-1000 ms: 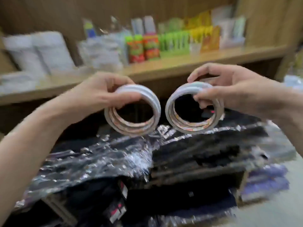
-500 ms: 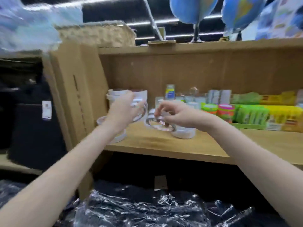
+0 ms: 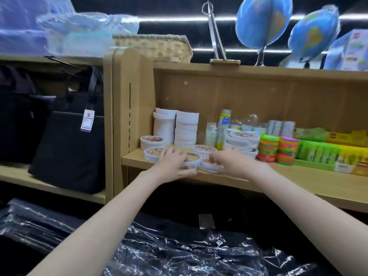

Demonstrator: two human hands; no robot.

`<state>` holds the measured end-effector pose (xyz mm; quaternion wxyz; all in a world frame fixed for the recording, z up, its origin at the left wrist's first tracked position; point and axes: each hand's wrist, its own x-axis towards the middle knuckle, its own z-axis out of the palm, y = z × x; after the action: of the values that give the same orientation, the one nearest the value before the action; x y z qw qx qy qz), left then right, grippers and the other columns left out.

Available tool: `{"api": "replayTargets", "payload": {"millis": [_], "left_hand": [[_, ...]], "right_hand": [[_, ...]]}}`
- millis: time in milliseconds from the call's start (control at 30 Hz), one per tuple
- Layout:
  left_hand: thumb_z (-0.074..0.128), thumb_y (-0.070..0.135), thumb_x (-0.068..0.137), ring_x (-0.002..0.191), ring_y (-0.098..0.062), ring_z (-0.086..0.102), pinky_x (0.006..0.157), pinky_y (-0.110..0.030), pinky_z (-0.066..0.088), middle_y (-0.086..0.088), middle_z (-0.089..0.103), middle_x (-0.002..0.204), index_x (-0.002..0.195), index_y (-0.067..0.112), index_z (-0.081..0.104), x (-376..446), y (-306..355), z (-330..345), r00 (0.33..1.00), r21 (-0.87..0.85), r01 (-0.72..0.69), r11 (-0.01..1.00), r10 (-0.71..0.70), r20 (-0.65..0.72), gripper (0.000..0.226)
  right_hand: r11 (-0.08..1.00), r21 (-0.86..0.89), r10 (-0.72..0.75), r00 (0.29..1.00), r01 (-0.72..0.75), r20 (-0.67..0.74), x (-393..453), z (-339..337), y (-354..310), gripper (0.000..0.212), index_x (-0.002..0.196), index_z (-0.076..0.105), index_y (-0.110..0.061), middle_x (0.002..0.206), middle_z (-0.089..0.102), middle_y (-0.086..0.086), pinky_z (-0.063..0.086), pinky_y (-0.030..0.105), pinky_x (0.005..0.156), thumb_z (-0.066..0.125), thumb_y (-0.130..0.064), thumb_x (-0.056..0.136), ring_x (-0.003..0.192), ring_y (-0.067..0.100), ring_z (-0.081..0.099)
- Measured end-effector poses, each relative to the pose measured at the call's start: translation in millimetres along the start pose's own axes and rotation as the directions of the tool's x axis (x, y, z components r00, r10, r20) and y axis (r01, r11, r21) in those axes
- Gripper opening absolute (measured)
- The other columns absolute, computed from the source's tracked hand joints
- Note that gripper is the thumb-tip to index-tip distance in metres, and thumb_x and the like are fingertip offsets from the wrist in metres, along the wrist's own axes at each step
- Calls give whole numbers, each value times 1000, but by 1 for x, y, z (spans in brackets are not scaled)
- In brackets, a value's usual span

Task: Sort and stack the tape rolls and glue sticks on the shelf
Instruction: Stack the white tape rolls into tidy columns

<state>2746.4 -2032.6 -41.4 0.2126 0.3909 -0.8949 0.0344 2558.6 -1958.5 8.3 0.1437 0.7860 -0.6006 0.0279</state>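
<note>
Left grip (image 3: 172, 160) curled round white tape roll (image 3: 192, 161); right grip (image 3: 229, 159) blurred, unclear.

Head view, close, facing shelf (image 3: 298, 182)

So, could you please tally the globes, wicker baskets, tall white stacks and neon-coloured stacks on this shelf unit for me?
Globes: 2
Wicker baskets: 1
Tall white stacks: 2
Neon-coloured stacks: 2
Total: 7
</note>
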Motion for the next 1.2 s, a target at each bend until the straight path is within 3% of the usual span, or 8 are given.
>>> {"api": "replayTargets", "payload": {"millis": [167,333,500,667,767,900,1100,1200], "left_hand": [[54,42,90,93,-16,41,89,-33,27,4,44,94,86,22,51,0,-4,2,995,-131,-99,986,100,2,21],[47,61,81,63,-13,38,61,-31,23,1,42,64,66,10,47,18,-10,-16,964,-256,-174,951,111,-242,53],[49,55,88,71,-11,32,67,-30,16,9,34,64,60,30,32,36,-30,-41,940,-61,-25,998,2,-342,41],[43,50,92,89,-14,35,80,-30,22,7,43,83,92,29,57,46,-66,-40,957,118,158,980,-122,-265,25],[46,46,92,101,-15,38,86,-31,23,7,41,95,117,25,56,45,-84,-31,961,161,225,961,-191,-201,35],[57,45,86,118,-16,35,100,-36,27,5,45,119,112,26,52,32,-106,-24,971,66,211,975,-202,-126,33],[62,42,84,116,-6,40,95,-21,36,9,47,126,121,24,50,18,-120,-33,983,-248,115,962,-145,-109,43],[53,41,90,112,-7,49,87,-16,39,7,50,125,125,23,49,24,-119,-39,981,-291,101,952,-143,-129,39]], "right_hand": [[1000,-12,18,994,-16,107,-2,2,12,17,94,63,-4,96,62,12,42,34,76,52,-16,90,94,27,54],[988,149,12,983,-39,181,7,-8,26,12,87,65,-8,90,64,5,45,33,73,60,-19,87,85,21,58],[958,286,22,998,-6,-52,26,-23,26,36,57,42,-24,61,48,-8,33,26,58,62,-17,86,64,13,46],[991,88,122,964,-103,-237,81,-5,10,9,88,59,-6,84,58,12,39,33,59,50,-7,90,87,29,58],[982,38,189,973,-186,-130,102,18,6,35,127,50,-10,122,56,12,45,37,82,44,-4,93,114,33,52],[981,16,195,981,-195,-5,117,41,9,47,141,33,-13,143,42,10,38,38,99,34,-6,95,130,29,40],[972,181,117,977,-150,179,118,17,12,16,103,54,-20,98,52,0,41,27,70,52,-18,88,94,20,50],[972,177,112,967,-154,227,129,-9,12,39,118,54,-19,110,55,-1,45,28,82,63,-37,84,97,17,53]]}}
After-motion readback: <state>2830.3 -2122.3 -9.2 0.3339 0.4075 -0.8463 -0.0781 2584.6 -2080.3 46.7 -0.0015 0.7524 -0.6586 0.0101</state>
